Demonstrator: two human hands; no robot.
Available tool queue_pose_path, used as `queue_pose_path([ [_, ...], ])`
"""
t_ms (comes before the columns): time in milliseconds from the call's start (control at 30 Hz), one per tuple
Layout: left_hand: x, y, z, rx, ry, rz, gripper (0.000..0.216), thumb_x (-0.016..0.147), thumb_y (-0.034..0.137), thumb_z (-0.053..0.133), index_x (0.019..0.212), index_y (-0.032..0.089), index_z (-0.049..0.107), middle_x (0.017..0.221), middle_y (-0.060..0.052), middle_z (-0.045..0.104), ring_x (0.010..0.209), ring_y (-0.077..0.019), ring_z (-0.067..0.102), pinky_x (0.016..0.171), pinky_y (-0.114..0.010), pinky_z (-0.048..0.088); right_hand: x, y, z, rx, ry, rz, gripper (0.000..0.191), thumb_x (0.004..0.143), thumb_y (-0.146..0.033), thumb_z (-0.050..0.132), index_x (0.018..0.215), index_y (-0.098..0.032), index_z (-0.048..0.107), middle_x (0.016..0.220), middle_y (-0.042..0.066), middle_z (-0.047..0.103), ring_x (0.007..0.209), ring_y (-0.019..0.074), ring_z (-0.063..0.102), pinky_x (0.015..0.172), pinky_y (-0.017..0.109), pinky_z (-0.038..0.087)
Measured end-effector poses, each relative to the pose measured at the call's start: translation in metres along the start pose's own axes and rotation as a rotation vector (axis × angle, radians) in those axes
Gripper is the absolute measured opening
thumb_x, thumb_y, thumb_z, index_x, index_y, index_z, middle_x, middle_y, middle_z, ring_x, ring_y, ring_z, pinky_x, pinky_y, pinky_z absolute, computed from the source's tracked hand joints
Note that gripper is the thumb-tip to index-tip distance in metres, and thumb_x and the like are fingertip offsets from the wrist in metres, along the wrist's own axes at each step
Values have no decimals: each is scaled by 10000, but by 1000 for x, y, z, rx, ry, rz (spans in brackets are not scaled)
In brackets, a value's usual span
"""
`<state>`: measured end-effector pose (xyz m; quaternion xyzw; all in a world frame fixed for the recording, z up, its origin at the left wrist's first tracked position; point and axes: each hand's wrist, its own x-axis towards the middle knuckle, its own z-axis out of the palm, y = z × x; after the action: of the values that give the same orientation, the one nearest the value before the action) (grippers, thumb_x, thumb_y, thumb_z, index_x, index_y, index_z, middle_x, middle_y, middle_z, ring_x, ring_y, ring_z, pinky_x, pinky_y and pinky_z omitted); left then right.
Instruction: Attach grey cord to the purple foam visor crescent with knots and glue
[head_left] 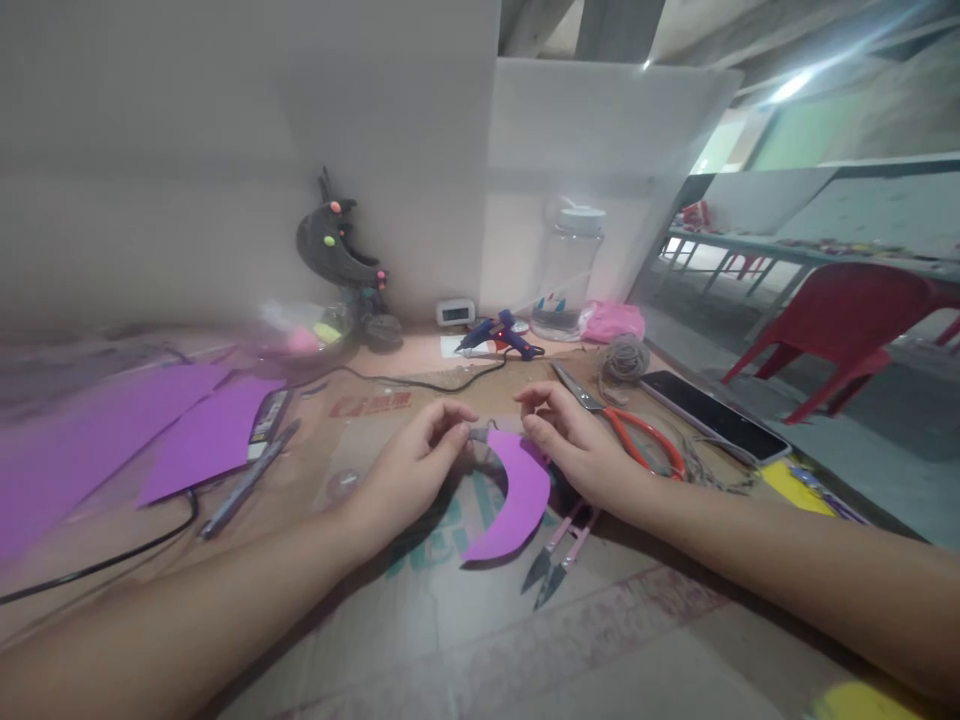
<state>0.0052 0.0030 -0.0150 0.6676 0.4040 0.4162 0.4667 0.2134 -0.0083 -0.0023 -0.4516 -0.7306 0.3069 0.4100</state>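
1. The purple crescent [517, 495] lies flat on the cardboard-covered table [450, 620], between the person's two hands. Everything below is placed from it.
2. The left hand [409, 470] sits just left of the crescent's upper tip. Its fingers are curled in and drawn together at a small grey bit there. I cannot tell whether they really pinch it.
3. The right hand [581, 445] rests against the crescent's right edge, fingers bent and loosely closed. Whether it has hold of anything is hidden from here.
4. Pink-handled thread snips [559, 555] lie just below and right of the crescent, partly under the right wrist.
5. Red-handled scissors [622, 425] lie to the right of it, beyond the right hand, with a phone [712, 415] further right.
6. Behind the crescent, towards the wall, are a blue glue gun [499, 335] and a ball of twine [624, 358].
7. Well to its left lie purple sheets [202, 435], with a pen [247, 480] beside them.
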Motion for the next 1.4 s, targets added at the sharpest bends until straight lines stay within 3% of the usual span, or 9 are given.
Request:
queue_pose_path([
  [100, -1, 3, 1, -25, 24, -2, 173, 908, 343, 507, 1009, 205, 532, 774, 10, 593, 719, -148, 574, 651, -259, 443, 1, -3, -1, -94, -33, 5, 217, 914, -386, 478, 985, -190, 540, 823, 13, 573, 723, 134, 535, 648, 255, 436],
  [200, -1, 6, 1, -65, 46, 7, 164, 904, 341, 517, 994, 204, 532, 795, 12, 584, 725, -137, 575, 659, -249, 452, 1, -7, -2, -192, -150, 53, 254, 890, -397, 491, 790, -184, 585, 703, -2, 572, 653, 128, 515, 601, 247, 395],
  [367, -2, 6, 2, -88, 37, -3, 177, 906, 342, 520, 1012, 200, 523, 845, 13, 570, 736, -118, 563, 671, -235, 452, 1, -11, -2, -238, -213, 52, 335, 891, -390, 462, 637, -178, 512, 626, -17, 520, 617, 114, 486, 576, 233, 350],
  [733, -2, 11, 0, 150, -46, -25, 289, 910, 448, 483, 842, 171, 530, 759, -7, 594, 736, -160, 563, 693, -277, 431, 1, -9, -1, -236, -207, -30, 337, 909, -358, 430, 630, -176, 481, 610, -26, 479, 608, 104, 461, 583, 223, 338],
  [1167, -5, 14, -1, 264, -155, 9, 256, 883, 429, 541, 830, 189, 614, 777, 2, 609, 751, -155, 553, 688, -253, 413, 0, -8, -1, -326, -237, -91, 309, 919, -334, 439, 679, -169, 540, 622, -26, 508, 612, 95, 469, 573, 224, 316],
  [1400, -4, 13, -1, 273, -149, 29, 277, 909, 408, 496, 840, 191, 653, 799, -26, 653, 759, -173, 582, 691, -269, 434, 0, -7, 0, -331, -232, -118, 306, 925, -332, 436, 705, -168, 571, 647, -16, 550, 631, 98, 490, 581, 226, 321],
])
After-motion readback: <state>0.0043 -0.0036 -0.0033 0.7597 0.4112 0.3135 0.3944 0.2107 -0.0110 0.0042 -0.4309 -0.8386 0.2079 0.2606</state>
